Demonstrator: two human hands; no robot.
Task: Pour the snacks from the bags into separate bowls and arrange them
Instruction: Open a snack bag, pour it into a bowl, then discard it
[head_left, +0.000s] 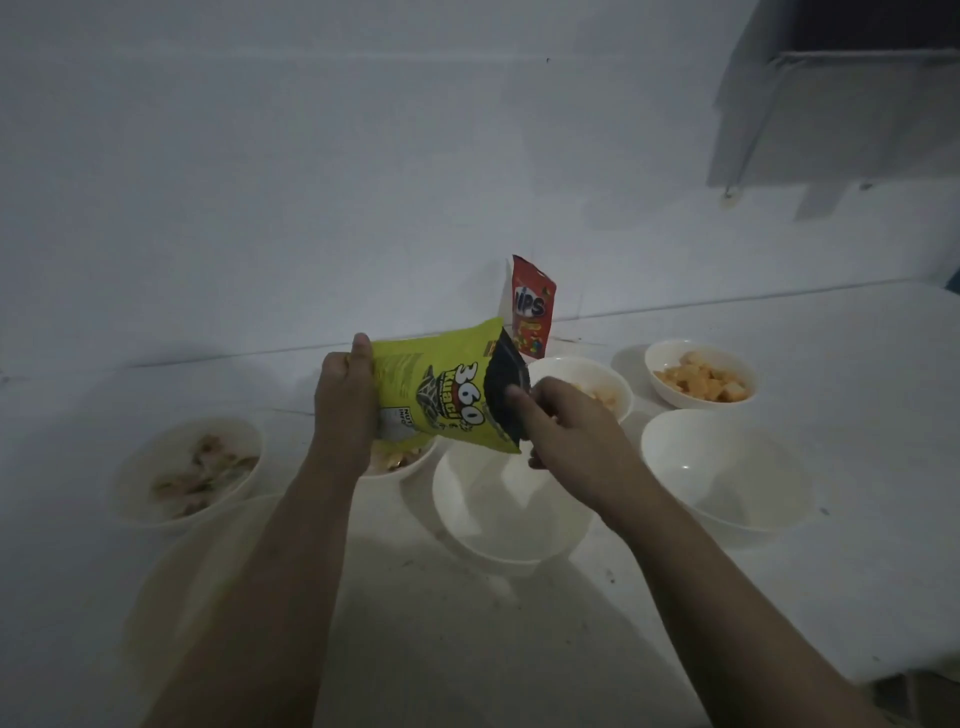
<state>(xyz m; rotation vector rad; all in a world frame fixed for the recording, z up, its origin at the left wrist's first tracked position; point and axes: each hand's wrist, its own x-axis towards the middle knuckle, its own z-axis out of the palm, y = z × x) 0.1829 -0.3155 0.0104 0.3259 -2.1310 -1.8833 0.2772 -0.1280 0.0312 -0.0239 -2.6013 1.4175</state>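
Right, I've got the yellow-green foil snack bag (444, 387) up above the white counter (857, 364), left hand (345, 400) gripping its left end, right hand (566, 421) pinching the black strip at its other end. It hangs tilted over the empty white bowl (511, 514) near the front edge. Another empty white bowl (727, 475) sits just right of it. Toward the back edge, a white bowl of orange cubes (701, 374) and a red candy pouch (532, 306) standing at the wall; at the left, a white bowl of pale snacks (189, 470).
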